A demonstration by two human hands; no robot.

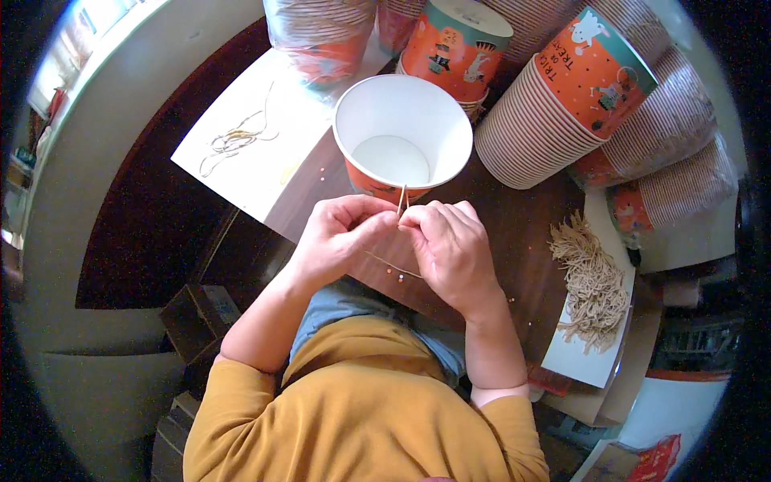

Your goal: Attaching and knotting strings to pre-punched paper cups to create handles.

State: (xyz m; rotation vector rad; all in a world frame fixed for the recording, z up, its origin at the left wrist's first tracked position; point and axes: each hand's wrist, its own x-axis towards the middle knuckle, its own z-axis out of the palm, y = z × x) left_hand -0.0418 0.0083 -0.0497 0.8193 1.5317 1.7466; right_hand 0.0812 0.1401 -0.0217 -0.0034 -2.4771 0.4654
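Observation:
A large paper bucket [446, 128] stands upright in front of me, white inside and orange outside. A thin tan cord [402, 195] rises to its near rim in two close strands. My left hand [339, 237] pinches this cord between thumb and forefinger, just below the rim. Close beside it, my right hand [451, 251] has its fingertips closed on the cord too. A length of the cord hangs in a low curve between my hands. The exact crossing of the strands is hidden by my fingertips.
Stacked orange paper buckets [554, 104] lie tilted behind on the right, with plastic-wrapped stacks [321, 36] farther back. A bundle of tan cords [590, 285] lies on white board at the right. Loose cords [237, 140] rest on a white sheet [281, 153] at left. Tiny beads dot the brown table [514, 233].

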